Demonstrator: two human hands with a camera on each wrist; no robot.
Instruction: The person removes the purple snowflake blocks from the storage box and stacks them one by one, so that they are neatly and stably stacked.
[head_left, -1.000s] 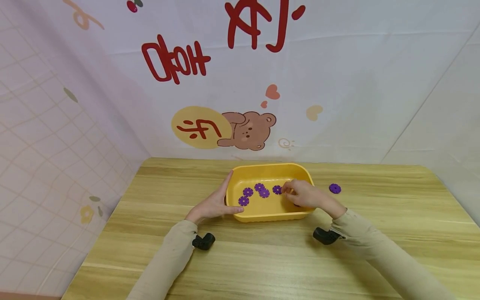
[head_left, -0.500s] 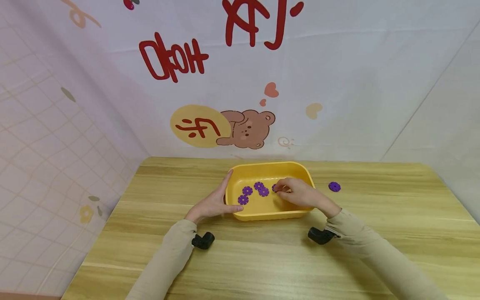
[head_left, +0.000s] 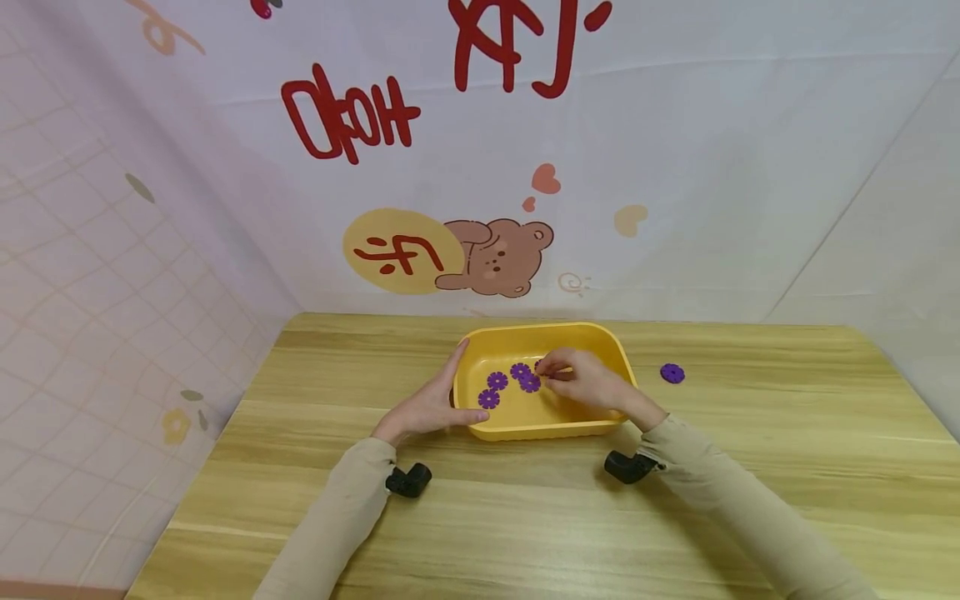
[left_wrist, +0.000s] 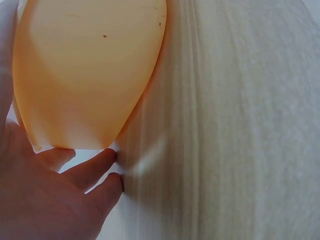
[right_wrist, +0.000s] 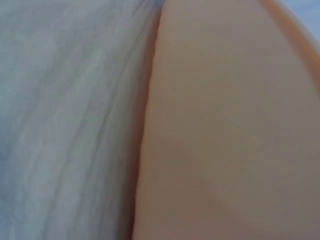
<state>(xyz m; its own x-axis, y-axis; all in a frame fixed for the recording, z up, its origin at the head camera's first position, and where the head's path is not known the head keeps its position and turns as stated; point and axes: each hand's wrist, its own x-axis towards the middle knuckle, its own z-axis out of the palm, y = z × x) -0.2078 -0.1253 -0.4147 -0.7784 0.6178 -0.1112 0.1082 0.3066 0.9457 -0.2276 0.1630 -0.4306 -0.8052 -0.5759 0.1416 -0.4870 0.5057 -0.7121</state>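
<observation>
In the head view my left hand (head_left: 429, 406) holds the left end of a yellow plastic basin (head_left: 551, 431), its thumb on the front rim. The left wrist view shows fingers (left_wrist: 93, 168) around the basin's end. Inside the basin, several flat purple snowflake building discs (head_left: 489, 399) with notched edges lie toward the left. My right hand (head_left: 588, 382) reaches in over the right part, fingers curled, fingertips pinching a purple disc mostly hidden behind them. In the right wrist view only the basin's outer wall (right_wrist: 225, 130) shows, without the hand.
Another purple disc (head_left: 672, 373) lies on the wooden table (head_left: 495, 517), right of the basin. Behind the table hangs a white cloth (head_left: 712, 183) printed with a bear and red characters. A black wrist mount (head_left: 408, 481) sits on each sleeve.
My right hand has moved left inside the basin, and the disc at its fingertips has shifted left and slightly back. My left hand has stayed on the basin's left end.
</observation>
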